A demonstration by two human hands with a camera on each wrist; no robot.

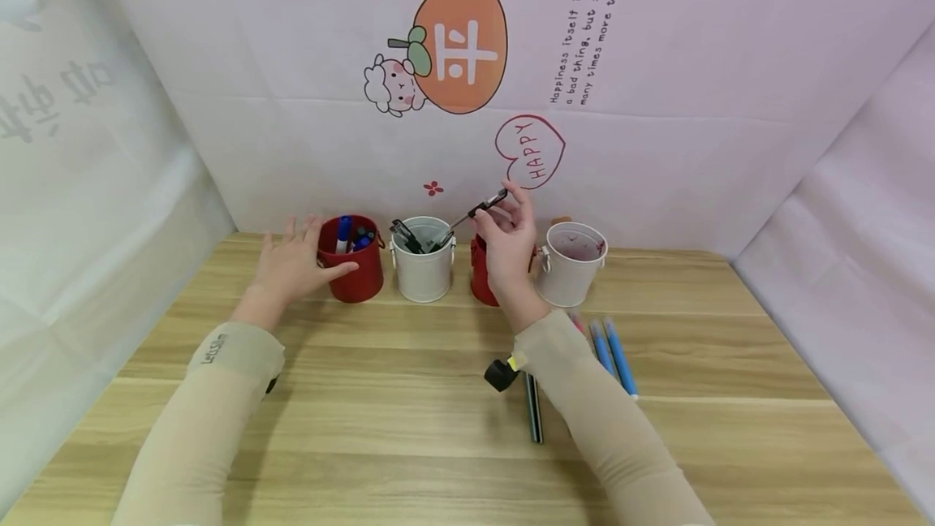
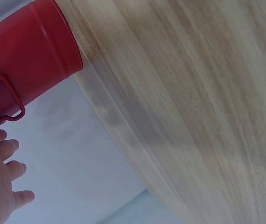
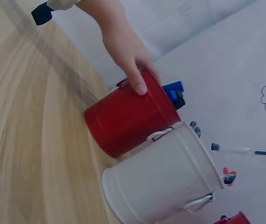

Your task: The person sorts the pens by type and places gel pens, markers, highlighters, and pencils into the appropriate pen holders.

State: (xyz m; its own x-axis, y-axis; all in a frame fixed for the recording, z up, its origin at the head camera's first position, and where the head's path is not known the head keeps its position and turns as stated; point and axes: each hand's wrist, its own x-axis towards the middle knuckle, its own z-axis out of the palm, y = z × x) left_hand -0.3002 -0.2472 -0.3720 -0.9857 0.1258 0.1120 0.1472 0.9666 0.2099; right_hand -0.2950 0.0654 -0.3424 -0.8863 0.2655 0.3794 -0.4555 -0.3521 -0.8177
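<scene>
My left hand (image 1: pixel 286 268) rests against the left red bucket (image 1: pixel 358 281), thumb across its front and the other fingers spread beside it. Blue-capped markers (image 1: pixel 343 235) stand in that bucket. With my right hand (image 1: pixel 509 250) I pinch a clear-barrelled pen (image 1: pixel 484 208), slanted down to the left toward the white bucket (image 1: pixel 424 278) that holds several black pens (image 1: pixel 406 235). In the right wrist view the pen (image 3: pixel 249 150) shows its dark end beyond the white bucket's rim. Below my right hand is a second red bucket (image 1: pixel 482 284), its inside mostly hidden.
Another white bucket (image 1: pixel 566 282) stands at the right end of the row. Blue pens (image 1: pixel 619 355) and dark pencil-like sticks (image 1: pixel 533 408) lie on the wooden table (image 1: pixel 380 428), partly behind my right forearm. A printed white cloth (image 1: pixel 329 144) hangs behind the buckets.
</scene>
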